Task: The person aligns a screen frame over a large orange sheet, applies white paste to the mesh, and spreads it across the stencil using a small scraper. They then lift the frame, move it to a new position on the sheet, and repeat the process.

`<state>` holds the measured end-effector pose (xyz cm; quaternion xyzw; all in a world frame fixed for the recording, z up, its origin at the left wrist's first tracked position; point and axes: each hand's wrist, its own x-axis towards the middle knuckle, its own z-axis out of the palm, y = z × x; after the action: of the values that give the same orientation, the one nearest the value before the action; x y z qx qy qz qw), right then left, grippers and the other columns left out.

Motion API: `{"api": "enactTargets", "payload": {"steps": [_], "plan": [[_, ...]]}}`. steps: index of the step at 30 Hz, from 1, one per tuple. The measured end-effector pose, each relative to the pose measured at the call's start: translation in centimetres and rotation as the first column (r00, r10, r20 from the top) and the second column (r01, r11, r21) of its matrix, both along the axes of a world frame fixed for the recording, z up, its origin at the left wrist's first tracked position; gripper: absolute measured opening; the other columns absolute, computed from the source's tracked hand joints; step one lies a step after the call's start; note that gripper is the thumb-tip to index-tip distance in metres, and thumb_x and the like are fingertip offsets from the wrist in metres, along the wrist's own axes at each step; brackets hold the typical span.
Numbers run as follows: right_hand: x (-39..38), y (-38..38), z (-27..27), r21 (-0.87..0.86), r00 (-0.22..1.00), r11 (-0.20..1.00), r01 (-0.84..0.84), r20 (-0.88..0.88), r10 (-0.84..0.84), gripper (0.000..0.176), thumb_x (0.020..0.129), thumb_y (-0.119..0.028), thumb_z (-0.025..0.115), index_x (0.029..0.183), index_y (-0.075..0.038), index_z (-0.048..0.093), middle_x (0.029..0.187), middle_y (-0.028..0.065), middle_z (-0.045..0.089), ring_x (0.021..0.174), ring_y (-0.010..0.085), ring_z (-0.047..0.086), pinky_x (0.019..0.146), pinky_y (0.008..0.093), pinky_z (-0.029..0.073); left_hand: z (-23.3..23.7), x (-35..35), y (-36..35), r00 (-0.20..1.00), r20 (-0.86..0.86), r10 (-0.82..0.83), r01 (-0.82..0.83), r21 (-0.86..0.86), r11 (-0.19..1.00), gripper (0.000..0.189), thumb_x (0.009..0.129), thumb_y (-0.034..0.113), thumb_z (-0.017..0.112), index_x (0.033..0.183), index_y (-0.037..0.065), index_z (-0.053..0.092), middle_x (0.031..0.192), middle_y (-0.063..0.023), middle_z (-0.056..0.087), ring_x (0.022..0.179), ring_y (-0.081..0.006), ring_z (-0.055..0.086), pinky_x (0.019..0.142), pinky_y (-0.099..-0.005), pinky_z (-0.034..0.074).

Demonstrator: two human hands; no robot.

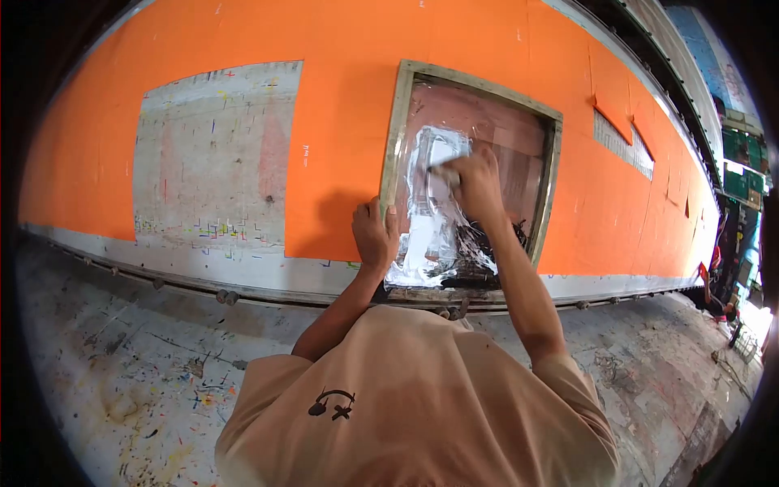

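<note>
A screen printing frame [393,130] with wooden sides lies on orange sheeting in front of me. Wet white ink [422,235] is smeared over the left and lower part of its mesh [519,138], with dark streaks near the bottom. My left hand [376,234] is closed round the frame's left side, towards the near corner. Over the mesh, my right hand [477,185] is bent with its fingers curled together at the white ink. Something small and dark may show at its fingertips, but blur and the hand hide what it is.
Orange sheets [349,105] cover the long table, with a bare, ink-marked patch [215,154] at left and a cut opening [623,140] at right. A rail [203,290] runs along the near edge. The floor [162,381] is paint-spotted. Another person [714,300] is at far right.
</note>
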<state>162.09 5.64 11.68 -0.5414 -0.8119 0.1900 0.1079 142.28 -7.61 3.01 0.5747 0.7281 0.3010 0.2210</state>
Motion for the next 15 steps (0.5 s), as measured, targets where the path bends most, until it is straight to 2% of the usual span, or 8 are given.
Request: {"api": "enactTargets", "payload": {"steps": [1, 2, 5, 8, 10, 12, 14, 15], "plan": [[0.2, 3.0, -1.3, -0.055, 0.994, 0.998, -0.009, -0.108, 0.003, 0.025, 0.077, -0.006, 0.068, 0.1, -0.013, 0.076, 0.105, 0.008, 0.073, 0.103, 0.0297, 0.066, 0.103, 0.0516, 0.041, 0.0, 0.2, 0.1, 1.0, -0.021, 0.009, -0.01, -0.02, 1.0, 0.037, 0.099, 0.026, 0.059, 0.123, -0.002, 0.057, 0.102, -0.0234, 0.056, 0.096, -0.0421, 0.055, 0.08, -0.0527, 0.043], [0.0, 3.8, -2.2, -0.056, 0.994, 0.998, -0.003, -0.108, -0.003, 0.025, 0.077, -0.006, 0.068, 0.1, -0.013, 0.076, 0.105, 0.008, 0.073, 0.103, 0.0297, 0.066, 0.103, 0.0516, 0.041, 0.0, 0.3, 0.2, 1.0, -0.021, 0.004, -0.004, -0.022, 1.0, 0.037, 0.099, 0.026, 0.059, 0.123, -0.002, 0.057, 0.102, -0.0234, 0.056, 0.096, -0.0421, 0.055, 0.08, -0.0527, 0.043], [-1.6, 2.2, -4.9, 0.226, 0.994, 0.968, 0.11, -0.004, -0.112, 0.031, 0.073, -0.003, 0.069, 0.103, -0.013, 0.074, 0.098, 0.0069, 0.069, 0.099, 0.0301, 0.063, 0.099, 0.0528, 0.041, 0.1, 0.2, 0.3, 0.998, -0.06, -0.019, 0.017, -0.028, 0.999, 0.043, 0.095, 0.027, 0.063, 0.125, -0.003, 0.055, 0.106, -0.0249, 0.055, 0.098, -0.0423, 0.054, 0.081, -0.0529, 0.043], [-2.6, -4.5, -3.7, 0.116, 0.988, 0.982, 0.147, 0.021, -0.151, 0.038, 0.074, -0.002, 0.069, 0.11, -0.013, 0.071, 0.105, 0.0056, 0.067, 0.101, 0.0282, 0.061, 0.106, 0.0534, 0.037, 0.3, 0.4, 0.4, 0.998, -0.064, 0.021, -0.022, -0.026, 0.999, 0.049, 0.088, 0.026, 0.07, 0.124, -0.002, 0.054, 0.106, -0.0247, 0.054, 0.099, -0.0424, 0.054, 0.082, -0.0526, 0.044], [-2.1, -8.1, -3.4, 0.017, 0.992, 0.994, 0.112, 0.053, -0.113, 0.04, 0.073, -0.001, 0.068, 0.111, -0.012, 0.07, 0.108, 0.0053, 0.066, 0.105, 0.0279, 0.06, 0.111, 0.0588, 0.033, 0.1, 0.3, 0.4, 0.998, -0.068, 0.001, -0.007, -0.094, 0.996, 0.048, 0.081, 0.02, 0.073, 0.12, -0.001, 0.054, 0.102, -0.0227, 0.052, 0.099, -0.0414, 0.054, 0.081, -0.0521, 0.044], [-1.7, -9.5, -2.1, 0.03, 0.995, 0.998, 0.061, 0.072, -0.063, 0.037, 0.071, 0.001, 0.068, 0.106, -0.012, 0.071, 0.1, 0.004, 0.067, 0.106, 0.0281, 0.061, 0.112, 0.0568, 0.031, 0.2, 0.6, 0.3, 0.999, -0.031, 0.028, -0.031, -0.093, 0.995, 0.048, 0.08, 0.017, 0.074, 0.121, 0.001, 0.054, 0.102, -0.0217, 0.052, 0.099, -0.0411, 0.054, 0.081, -0.052, 0.045], [-0.6, -7.2, -0.1, -0.171, 0.989, 0.985, 0.002, 0.145, 0.023, 0.033, 0.076, -0.004, 0.065, 0.106, -0.015, 0.074, 0.101, 0.005, 0.07, 0.107, 0.0267, 0.064, 0.114, 0.0706, 0.024, 0.3, 0.2, 0.4, 0.999, -0.012, 0.052, -0.053, -0.08, 0.995, 0.049, 0.078, 0.015, 0.075, 0.121, 0.002, 0.054, 0.103, -0.0207, 0.052, 0.098, -0.0407, 0.054, 0.081, -0.052, 0.045], [0.2, -5.3, -0.6, -0.249, 0.997, 0.967, 0.043, 0.077, -0.025, 0.029, 0.077, -0.006, 0.064, 0.102, -0.014, 0.076, 0.104, 0.005, 0.074, 0.109, 0.0282, 0.066, 0.113, 0.0746, 0.021, 0.1, 0.1, 0.3, 0.999, -0.021, 0.038, -0.039, -0.087, 0.995, 0.049, 0.078, 0.014, 0.075, 0.12, 0.003, 0.054, 0.104, -0.0208, 0.054, 0.099, -0.041, 0.055, 0.081, -0.052, 0.046]]}}
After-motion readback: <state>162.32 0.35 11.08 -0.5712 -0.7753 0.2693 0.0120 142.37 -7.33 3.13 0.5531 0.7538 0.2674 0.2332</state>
